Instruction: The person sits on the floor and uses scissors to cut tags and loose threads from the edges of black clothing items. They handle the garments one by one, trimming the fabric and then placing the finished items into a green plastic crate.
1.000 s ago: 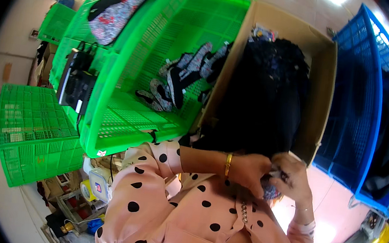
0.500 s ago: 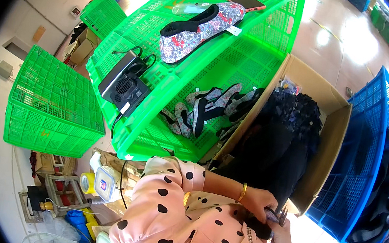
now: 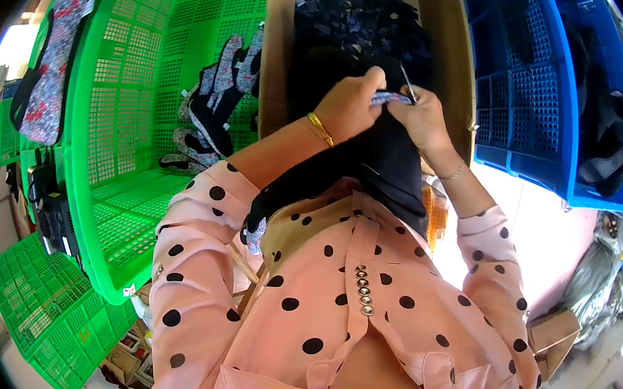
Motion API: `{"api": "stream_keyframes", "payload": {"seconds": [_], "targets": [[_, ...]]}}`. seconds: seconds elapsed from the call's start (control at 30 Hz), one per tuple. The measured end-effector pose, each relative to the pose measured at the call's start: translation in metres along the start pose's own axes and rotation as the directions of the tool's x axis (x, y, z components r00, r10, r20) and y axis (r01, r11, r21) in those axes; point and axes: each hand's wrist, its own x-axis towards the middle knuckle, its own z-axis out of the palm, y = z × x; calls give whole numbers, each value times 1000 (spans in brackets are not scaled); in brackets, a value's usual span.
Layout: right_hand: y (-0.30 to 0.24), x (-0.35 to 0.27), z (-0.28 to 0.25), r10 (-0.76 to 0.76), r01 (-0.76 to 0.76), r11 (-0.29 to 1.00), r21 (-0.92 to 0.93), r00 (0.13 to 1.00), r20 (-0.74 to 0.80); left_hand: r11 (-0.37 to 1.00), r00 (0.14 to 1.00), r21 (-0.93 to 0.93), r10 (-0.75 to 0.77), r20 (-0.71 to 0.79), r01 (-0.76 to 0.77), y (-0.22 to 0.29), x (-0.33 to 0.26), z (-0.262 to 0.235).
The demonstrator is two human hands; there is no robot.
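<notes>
1. Looking back half a second, we saw our hands had risen from low by our chest to above the cardboard box [image 3: 280, 54], bringing the patterned fabric piece [image 3: 388, 98] up for close work.
2. Our left hand [image 3: 349, 107] pinched its left end; our right hand [image 3: 420, 116] pinched the right end with small scissors [image 3: 407, 84], fingers curled tight.
3. The piece lay stretched between both thumbs, over dark cloth.

Dark fabric pieces [image 3: 363, 25] crowd the cardboard box [image 3: 277, 54]; the green crate [image 3: 116, 136] offers open floor beside its patterned shoe uppers [image 3: 211, 104].
</notes>
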Motion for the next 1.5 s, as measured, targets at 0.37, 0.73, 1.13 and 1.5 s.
{"api": "stream_keyframes", "payload": {"seconds": [0.37, 0.73, 1.13, 1.5], "targets": [[-20, -57, -51, -417, 534, 700, -474, 844, 336, 990, 994, 111, 78, 81, -87, 17, -16, 5], [5, -42, -55, -271, 314, 930, -190, 937, 218, 982, 937, -99, 183, 298, -160, 21, -18, -26], [5, -36, -34, -310, 262, 806, -530, 951, -1, 942, 999, -332, -43, 11, 44, 11, -14, -21], [3, -26, -275, -88, 390, 753, 530, 858, -506, 598, 736, -716, -653, -176, 359, -108, -107, -136]]}}
